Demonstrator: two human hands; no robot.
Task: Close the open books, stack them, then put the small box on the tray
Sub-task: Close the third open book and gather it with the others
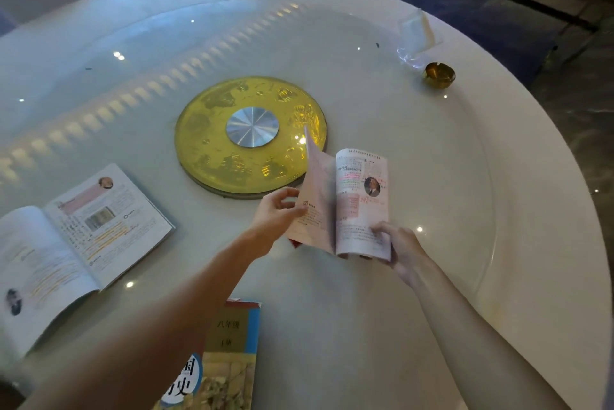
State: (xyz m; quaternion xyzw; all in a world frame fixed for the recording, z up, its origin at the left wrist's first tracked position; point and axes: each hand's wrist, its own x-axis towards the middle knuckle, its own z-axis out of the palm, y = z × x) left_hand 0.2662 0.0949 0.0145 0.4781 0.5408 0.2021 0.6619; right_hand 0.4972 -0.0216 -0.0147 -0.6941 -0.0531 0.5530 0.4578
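An open book with pink-marked pages is held half folded above the table, right of centre. My left hand grips its raised left half and my right hand pinches the lower right corner. A second open book lies flat at the left. A closed book with a blue and tan cover lies near the front edge, partly under my left forearm. A small clear box stands at the far right. A round golden tray sits in the middle of the table.
The round white table carries a glass turntable. A small golden ashtray stands near the far right rim, beside the clear box. A glass-and-metal frame stands beyond the table at the back.
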